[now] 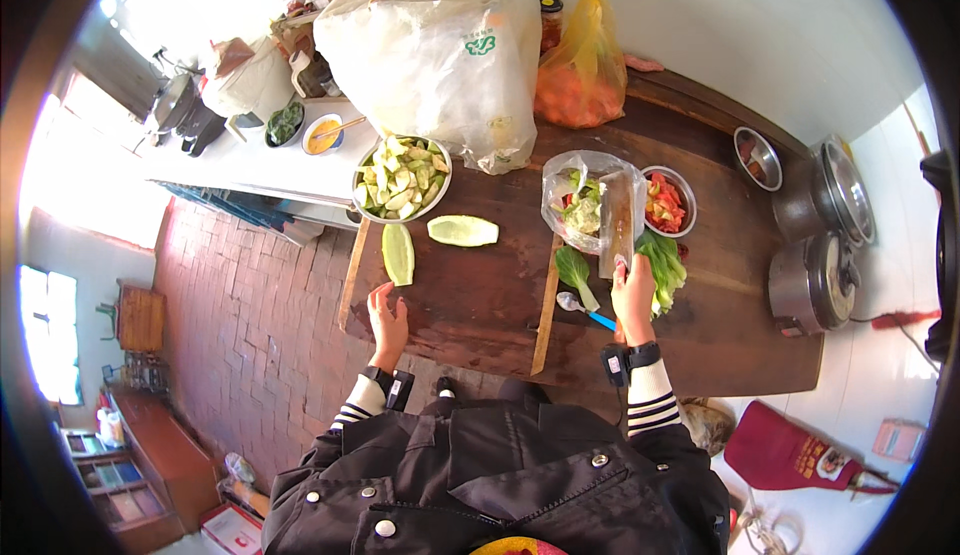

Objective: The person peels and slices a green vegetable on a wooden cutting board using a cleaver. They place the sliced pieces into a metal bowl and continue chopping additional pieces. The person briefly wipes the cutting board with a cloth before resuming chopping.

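My left hand (pixel 388 324) is empty with fingers apart, its fingertips by the near end of a halved, hollowed green squash or cucumber piece (pixel 398 255). A second half (pixel 463 231), pale inside face up, lies on the wooden board (pixel 457 292). In my right hand (pixel 634 298) is a cleaver (pixel 617 213), gripped by its handle, with the broad blade over the right side of a clear plastic bag (pixel 555 202) of vegetable scraps. Beside that hand lie leafy greens (pixel 667 270), a single green leaf (pixel 574 266) and a spoon with a blue handle (pixel 600 320).
A bowl of cut green chunks (pixel 401 180) stands at the board's far left corner, a bowl of chopped tomatoes (pixel 666 201) right of the bag. Behind are a large white plastic bag (pixel 442 82) and a yellow bag (pixel 581 82). A rice cooker (pixel 810 285) and pot (pixel 806 198) stand right.
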The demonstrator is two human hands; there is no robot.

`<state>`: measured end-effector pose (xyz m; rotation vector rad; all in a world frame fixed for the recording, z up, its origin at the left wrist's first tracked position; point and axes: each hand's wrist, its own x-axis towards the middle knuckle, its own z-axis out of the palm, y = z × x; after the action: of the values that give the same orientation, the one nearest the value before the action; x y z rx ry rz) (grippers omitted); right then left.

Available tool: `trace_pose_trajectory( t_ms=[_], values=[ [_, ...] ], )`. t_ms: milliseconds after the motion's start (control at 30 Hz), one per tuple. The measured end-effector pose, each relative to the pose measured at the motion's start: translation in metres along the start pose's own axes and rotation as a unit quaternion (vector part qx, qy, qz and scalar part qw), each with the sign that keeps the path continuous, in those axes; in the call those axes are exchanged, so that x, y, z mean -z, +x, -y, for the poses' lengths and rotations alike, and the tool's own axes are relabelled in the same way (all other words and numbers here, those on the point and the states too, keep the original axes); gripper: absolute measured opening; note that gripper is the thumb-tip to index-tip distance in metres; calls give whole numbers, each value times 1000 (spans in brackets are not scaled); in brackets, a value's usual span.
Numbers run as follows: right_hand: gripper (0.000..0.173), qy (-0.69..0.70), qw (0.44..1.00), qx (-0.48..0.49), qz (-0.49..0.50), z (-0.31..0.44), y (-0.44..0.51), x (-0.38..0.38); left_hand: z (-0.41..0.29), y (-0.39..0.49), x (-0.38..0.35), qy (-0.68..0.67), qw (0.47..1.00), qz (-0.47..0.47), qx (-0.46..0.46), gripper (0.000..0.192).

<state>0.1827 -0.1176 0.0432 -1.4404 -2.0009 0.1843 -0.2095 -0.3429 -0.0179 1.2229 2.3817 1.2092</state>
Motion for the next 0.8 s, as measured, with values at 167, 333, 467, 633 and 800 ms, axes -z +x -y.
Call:
trace_pose_trajectory(
  t_ms=[167,333,467,633,800],
  values=[
    [13,-88,994,0,65,5,17,2,2,-4,8,37,999,-34,1,38],
    [16,22,997,-56,47,1,19,-5,20,-3,19,62,997,-49,17,37],
    [23,322,883,-305,156,15,-7,-6,42,-2,35,78,995,-54,0,35],
    [28,418,805,-340,247,78,-89,-23,69,-6,55,90,994,24,-59,42],
    [28,412,780,-321,345,143,-178,-62,93,-11,65,124,976,102,-146,46]
  ],
)
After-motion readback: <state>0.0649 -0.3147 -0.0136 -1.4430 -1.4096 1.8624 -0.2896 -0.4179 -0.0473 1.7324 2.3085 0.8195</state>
